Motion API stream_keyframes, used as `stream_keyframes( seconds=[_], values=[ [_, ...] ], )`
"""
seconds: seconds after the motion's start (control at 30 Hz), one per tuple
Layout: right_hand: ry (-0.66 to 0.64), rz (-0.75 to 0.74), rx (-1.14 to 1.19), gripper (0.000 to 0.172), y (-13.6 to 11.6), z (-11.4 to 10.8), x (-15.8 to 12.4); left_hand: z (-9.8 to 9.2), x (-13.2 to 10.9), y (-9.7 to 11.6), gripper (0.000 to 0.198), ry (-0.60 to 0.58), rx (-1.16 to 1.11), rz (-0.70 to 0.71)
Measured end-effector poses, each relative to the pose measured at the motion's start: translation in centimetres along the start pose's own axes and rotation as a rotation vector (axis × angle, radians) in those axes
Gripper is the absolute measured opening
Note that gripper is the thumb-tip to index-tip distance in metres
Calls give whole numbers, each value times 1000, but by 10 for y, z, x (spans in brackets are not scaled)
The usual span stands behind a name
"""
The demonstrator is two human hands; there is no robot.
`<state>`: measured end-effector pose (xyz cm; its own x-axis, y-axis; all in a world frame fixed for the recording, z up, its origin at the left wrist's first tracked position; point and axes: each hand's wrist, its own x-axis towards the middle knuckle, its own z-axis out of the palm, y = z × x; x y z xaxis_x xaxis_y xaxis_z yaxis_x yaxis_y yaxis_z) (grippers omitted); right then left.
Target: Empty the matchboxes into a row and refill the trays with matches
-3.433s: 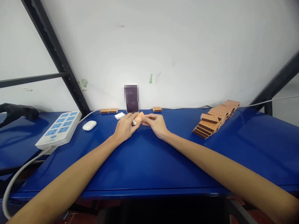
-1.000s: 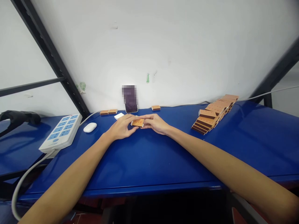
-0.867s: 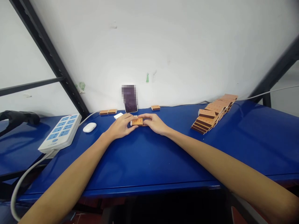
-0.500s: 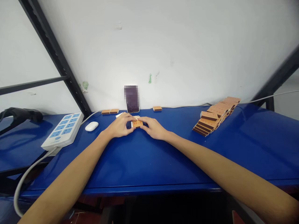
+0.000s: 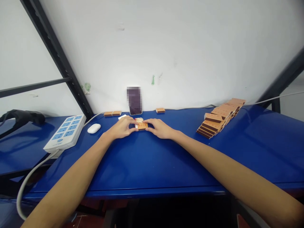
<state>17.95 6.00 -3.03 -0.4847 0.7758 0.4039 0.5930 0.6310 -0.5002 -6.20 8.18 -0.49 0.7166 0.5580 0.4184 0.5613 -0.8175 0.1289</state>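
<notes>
An orange matchbox (image 5: 142, 126) lies on the blue table between my hands, its printed face up and a strip of white inner tray showing at its left end. My left hand (image 5: 123, 127) has thumb and fingers closed on that left end. At the opposite end, my right hand (image 5: 159, 128) grips the same matchbox between thumb and fingers. Just behind the box lie several loose matches (image 5: 139, 120), partly hidden by my fingers. A white piece of paper or card (image 5: 123, 117) shows behind my left hand.
A phone (image 5: 135, 101) leans on the wall. Matchboxes (image 5: 112, 113) lie left of it, and a single matchbox (image 5: 160, 110) right. Many matchboxes (image 5: 219, 115) are stacked aslant at right. At left are a white earbud case (image 5: 94, 128) and a power strip (image 5: 67, 131) with its cable.
The matchbox sits slightly farther right, with more of its printed face in view. My right hand has shifted a little right, and more of the loose matches show behind the box.
</notes>
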Motion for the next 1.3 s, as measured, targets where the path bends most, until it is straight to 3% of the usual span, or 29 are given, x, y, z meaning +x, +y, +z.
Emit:
stream_keyframes(
  seconds=[0.17, 0.33, 0.5, 0.77, 0.97, 1.13, 1.3],
  values=[
    [-11, 57, -57, 35, 24, -19, -5, -1, -3, -6, 24, -10, 14, -16],
    [91, 218, -204, 33, 51, -31, -8, -2, -4, -4, 29, -42, 30, -27],
    [164, 374, -348, 34, 56, -33, -8, -2, -4, 0, 29, -49, 48, -31],
    [120, 464, -526, 38, 49, -35, -6, 1, -5, 3, 30, 0, 50, -55],
    [111, 440, -583, 49, 34, -38, -8, 2, -5, 0, 30, 38, 56, -59],
    [128, 390, -639, 44, -2, -75, -12, 1, -4, 0, 31, 83, 44, -70],
    [8, 406, -896, 50, -18, -123, -54, -5, -3, 2, 34, 126, 91, -122]
  ],
)
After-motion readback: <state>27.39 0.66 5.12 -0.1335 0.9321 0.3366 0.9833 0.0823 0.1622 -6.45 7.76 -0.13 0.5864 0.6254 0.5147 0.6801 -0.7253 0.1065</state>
